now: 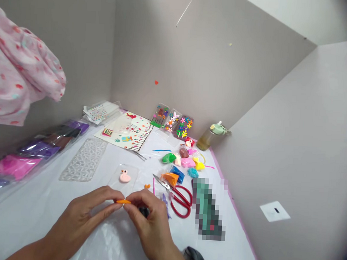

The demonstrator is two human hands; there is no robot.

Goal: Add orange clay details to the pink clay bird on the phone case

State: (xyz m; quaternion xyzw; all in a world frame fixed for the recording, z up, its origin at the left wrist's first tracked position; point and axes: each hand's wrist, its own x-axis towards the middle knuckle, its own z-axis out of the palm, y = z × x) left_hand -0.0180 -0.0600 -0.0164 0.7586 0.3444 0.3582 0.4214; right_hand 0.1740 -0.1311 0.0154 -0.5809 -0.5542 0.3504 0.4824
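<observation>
Between my fingertips is a small, thin piece of orange clay [123, 201]. My left hand [95, 209] pinches its left end, and my right hand [151, 218] pinches the right end. Just beyond them, a pink clay duck [125, 176] with an orange beak lies on a clear phone case [134, 173]. A small orange clay bit [147, 186] rests on the table right of the case. Farther right is an orange clay packet [170, 178], next to red-handled scissors [184, 202] with their blades pointing up and left.
Several coloured clay packets [188, 162] lie at the right, below decorated phone cases [172, 120] leaning on the wall. A bottle [210, 136] stands at the back right. A textured clear sheet [84, 160], tweezers [139, 155] and a drawn-on notebook [117, 139] lie farther left.
</observation>
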